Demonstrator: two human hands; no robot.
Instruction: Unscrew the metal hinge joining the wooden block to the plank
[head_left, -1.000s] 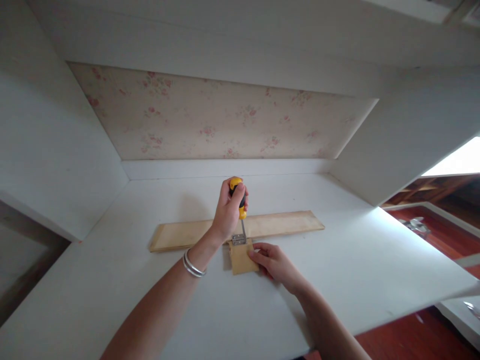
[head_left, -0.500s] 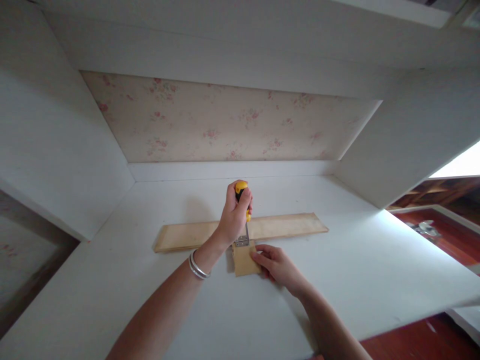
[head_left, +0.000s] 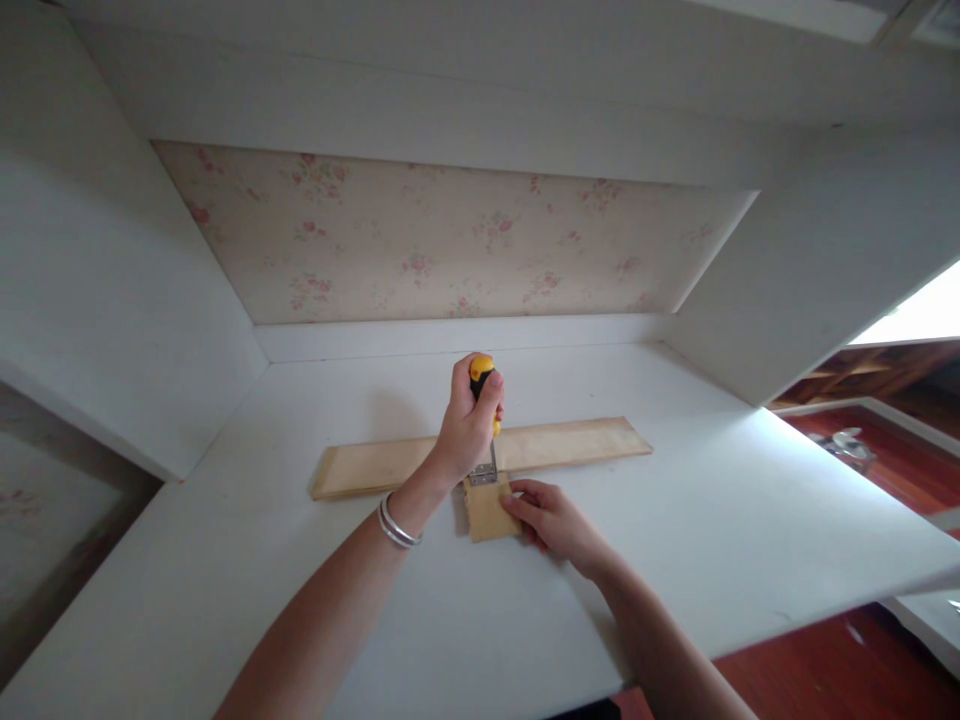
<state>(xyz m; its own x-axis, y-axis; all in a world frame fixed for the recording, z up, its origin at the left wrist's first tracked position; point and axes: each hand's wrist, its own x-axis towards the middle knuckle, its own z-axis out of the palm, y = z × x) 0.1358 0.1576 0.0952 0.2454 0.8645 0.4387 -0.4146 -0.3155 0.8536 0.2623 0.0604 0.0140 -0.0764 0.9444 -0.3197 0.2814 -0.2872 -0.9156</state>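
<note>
A screwdriver with a yellow and black handle stands roughly upright in my left hand, its fingers wrapped round the handle. Its shaft runs down to a metal hinge, where the tip is too small to make out. The hinge lies across a long pale wooden board and a small square wooden piece. My right hand pinches the small piece by its right edge, thumb on top. Part of the long board is hidden behind my left hand and wrist.
Everything rests on a white desktop with white panels on the left and right. Floral wallpaper covers the back, under a white overhang. Beyond the desktop's right edge a reddish wooden floor shows.
The view has shifted slightly. Both hands keep their grips, and the screwdriver, hinge and wooden pieces stay in about the same places.
</note>
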